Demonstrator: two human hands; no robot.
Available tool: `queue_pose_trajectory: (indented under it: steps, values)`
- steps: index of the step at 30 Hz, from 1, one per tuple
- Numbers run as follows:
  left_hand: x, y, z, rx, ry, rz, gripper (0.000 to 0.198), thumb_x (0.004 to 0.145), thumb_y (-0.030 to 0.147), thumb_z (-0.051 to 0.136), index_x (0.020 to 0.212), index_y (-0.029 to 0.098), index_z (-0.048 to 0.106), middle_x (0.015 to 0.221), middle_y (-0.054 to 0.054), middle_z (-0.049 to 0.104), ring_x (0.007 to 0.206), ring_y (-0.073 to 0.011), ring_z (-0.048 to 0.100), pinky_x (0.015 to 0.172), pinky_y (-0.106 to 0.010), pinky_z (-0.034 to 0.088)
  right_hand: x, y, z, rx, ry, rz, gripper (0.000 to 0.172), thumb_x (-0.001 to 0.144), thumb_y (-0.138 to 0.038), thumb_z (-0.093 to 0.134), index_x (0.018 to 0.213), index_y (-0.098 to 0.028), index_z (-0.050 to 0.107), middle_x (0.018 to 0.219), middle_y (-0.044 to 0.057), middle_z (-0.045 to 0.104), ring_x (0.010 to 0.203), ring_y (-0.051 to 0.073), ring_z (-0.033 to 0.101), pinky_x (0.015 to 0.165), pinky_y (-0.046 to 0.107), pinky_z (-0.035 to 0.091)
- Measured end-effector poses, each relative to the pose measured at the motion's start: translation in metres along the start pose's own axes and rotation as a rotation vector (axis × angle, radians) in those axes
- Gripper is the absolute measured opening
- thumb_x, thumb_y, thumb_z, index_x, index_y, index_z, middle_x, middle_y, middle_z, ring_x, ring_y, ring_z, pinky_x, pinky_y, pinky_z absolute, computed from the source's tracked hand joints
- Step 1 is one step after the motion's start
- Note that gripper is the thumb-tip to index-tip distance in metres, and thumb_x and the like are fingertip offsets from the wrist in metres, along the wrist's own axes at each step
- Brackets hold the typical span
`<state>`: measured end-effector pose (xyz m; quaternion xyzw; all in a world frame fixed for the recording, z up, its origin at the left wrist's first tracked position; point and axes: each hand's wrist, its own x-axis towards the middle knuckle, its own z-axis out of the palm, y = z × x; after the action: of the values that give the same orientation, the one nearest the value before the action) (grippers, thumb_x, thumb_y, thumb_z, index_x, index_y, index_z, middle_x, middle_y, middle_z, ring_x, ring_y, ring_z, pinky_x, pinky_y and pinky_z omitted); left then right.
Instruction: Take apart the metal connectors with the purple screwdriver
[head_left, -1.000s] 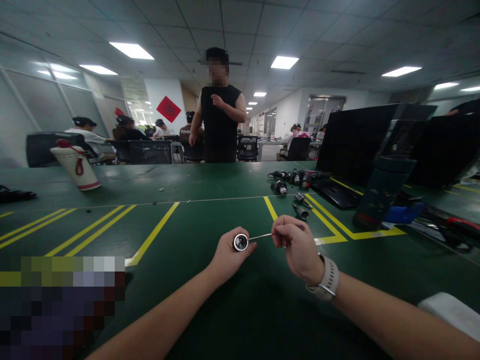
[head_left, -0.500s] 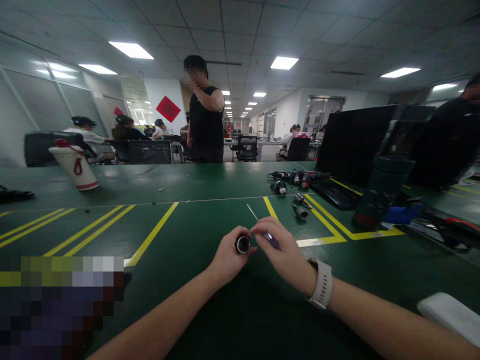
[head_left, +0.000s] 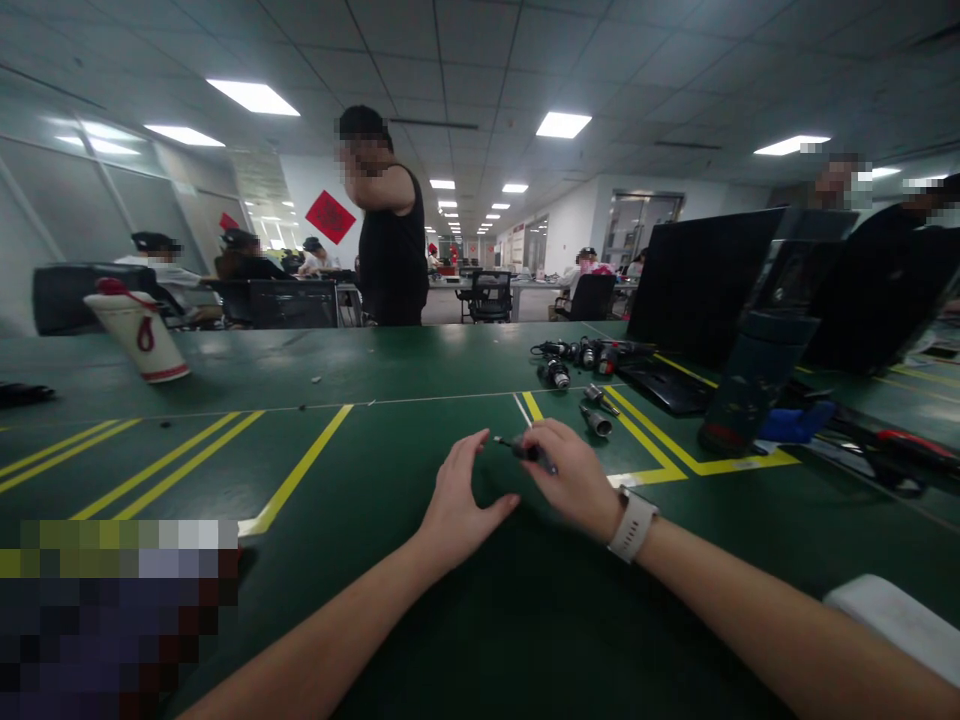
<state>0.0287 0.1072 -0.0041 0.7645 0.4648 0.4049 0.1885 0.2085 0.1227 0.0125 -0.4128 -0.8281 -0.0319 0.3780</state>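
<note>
**Pinching a slim tool over the green mat**

Closing thumb and fingertips around a small dark tool [head_left: 527, 451], the right hand [head_left: 574, 478] has it in a narrow pinch. The tool's thin tip points left, toward the other hand. Motion blur hides the tool's exact shape, and I cannot tell whether the tip touches the table.

The left hand [head_left: 459, 495] is wide open and holds nothing. Its thumb and fingers are curved apart like a C, just beside the tool's tip.

Both hands sit low over the green table [head_left: 375, 445], near the end of a yellow line [head_left: 300, 478]. A white watch [head_left: 634, 523] is on the right wrist.

For so thin a tool, a pinch well forward on the handle probably gives the best control. Resting the wrist on the mat would likely steady the tip. The open left hand seems well placed as a backstop if the tool slips.

Loose metal parts [head_left: 596, 420] lie close beyond the right hand, with a cluster of others [head_left: 577, 355] farther back. A wide elbow sweep could knock them.

A white cup [head_left: 139, 335] stands well apart at far left, and a person [head_left: 390, 250] stands beyond the table.
</note>
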Motion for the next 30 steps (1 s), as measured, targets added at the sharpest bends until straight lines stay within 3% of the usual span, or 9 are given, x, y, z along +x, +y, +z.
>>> queue_pose_trajectory:
  steps: [5, 8, 11, 17, 21, 23, 26, 30]
  values:
    - [-0.002, -0.001, -0.001, -0.021, -0.064, -0.016, 0.062, 0.073, 0.030, 0.062, 0.129, 0.026, 0.034, 0.128, -0.010, 0.044, 0.115, -0.0276, 0.046, 0.096, -0.049, 0.037, 0.003, 0.050, -0.009, -0.182, 0.012, 0.084, 0.017, 0.076, -0.003, 0.050, 0.085, -0.016, 0.055, 0.098, 0.011, 0.056, 0.091, 0.024, 0.051, 0.079, 0.035, 0.043]
    - [-0.002, 0.001, -0.002, -0.025, -0.082, -0.044, 0.060, 0.074, 0.029, 0.061, 0.128, 0.028, 0.035, 0.127, -0.009, 0.045, 0.113, -0.0275, 0.047, 0.093, -0.048, 0.039, 0.001, 0.067, -0.010, -0.281, -0.027, 0.123, 0.019, 0.075, -0.002, 0.049, 0.085, -0.016, 0.057, 0.097, 0.011, 0.057, 0.089, 0.024, 0.051, 0.076, 0.035, 0.043]
    - [-0.002, 0.003, -0.003, -0.024, -0.086, -0.051, 0.057, 0.075, 0.028, 0.060, 0.127, 0.027, 0.037, 0.127, -0.008, 0.045, 0.112, -0.0259, 0.049, 0.093, -0.046, 0.040, -0.002, 0.071, -0.008, -0.371, -0.079, 0.154, 0.019, 0.076, -0.003, 0.049, 0.085, -0.017, 0.058, 0.093, 0.010, 0.059, 0.085, 0.025, 0.052, 0.075, 0.035, 0.042]
    - [-0.001, 0.005, -0.004, -0.038, -0.113, -0.063, 0.053, 0.074, 0.027, 0.060, 0.124, 0.026, 0.041, 0.124, -0.008, 0.047, 0.109, -0.0251, 0.050, 0.092, -0.044, 0.041, 0.000, 0.063, -0.010, -0.499, -0.125, 0.233, 0.011, 0.080, -0.018, 0.054, 0.088, -0.017, 0.060, 0.094, 0.011, 0.062, 0.095, 0.028, 0.051, 0.086, 0.040, 0.036]
    - [0.000, 0.006, -0.004, -0.063, -0.111, -0.095, 0.052, 0.073, 0.027, 0.060, 0.122, 0.025, 0.044, 0.122, -0.008, 0.049, 0.108, -0.0261, 0.051, 0.091, -0.045, 0.041, 0.020, 0.071, -0.021, -0.547, -0.103, 0.368, 0.024, 0.091, -0.021, 0.035, 0.102, -0.017, 0.057, 0.100, 0.013, 0.062, 0.097, 0.025, 0.053, 0.083, 0.036, 0.038]
    - [0.001, 0.006, -0.003, -0.080, -0.108, -0.108, 0.051, 0.073, 0.026, 0.060, 0.122, 0.024, 0.045, 0.122, -0.009, 0.050, 0.108, -0.0260, 0.051, 0.090, -0.044, 0.041, 0.035, 0.084, -0.026, -0.566, -0.109, 0.472, 0.029, 0.093, -0.018, 0.032, 0.115, -0.016, 0.050, 0.098, 0.014, 0.062, 0.094, 0.025, 0.056, 0.078, 0.036, 0.041]
    - [0.002, 0.005, -0.003, -0.102, -0.102, -0.115, 0.050, 0.073, 0.027, 0.060, 0.121, 0.023, 0.046, 0.121, -0.009, 0.051, 0.107, -0.0254, 0.052, 0.090, -0.043, 0.042, 0.056, 0.114, -0.029, -0.565, -0.181, 0.620, 0.025, 0.090, -0.021, 0.043, 0.112, -0.013, 0.052, 0.095, 0.014, 0.063, 0.091, 0.024, 0.059, 0.074, 0.035, 0.046]
    - [0.002, 0.004, -0.002, -0.118, -0.121, -0.123, 0.050, 0.073, 0.026, 0.061, 0.121, 0.022, 0.046, 0.122, -0.010, 0.052, 0.105, -0.0245, 0.053, 0.090, -0.042, 0.042, 0.073, 0.154, -0.023, -0.528, -0.302, 0.768, 0.029, 0.087, -0.029, 0.052, 0.112, -0.014, 0.052, 0.110, 0.008, 0.056, 0.092, 0.020, 0.058, 0.078, 0.040, 0.049]
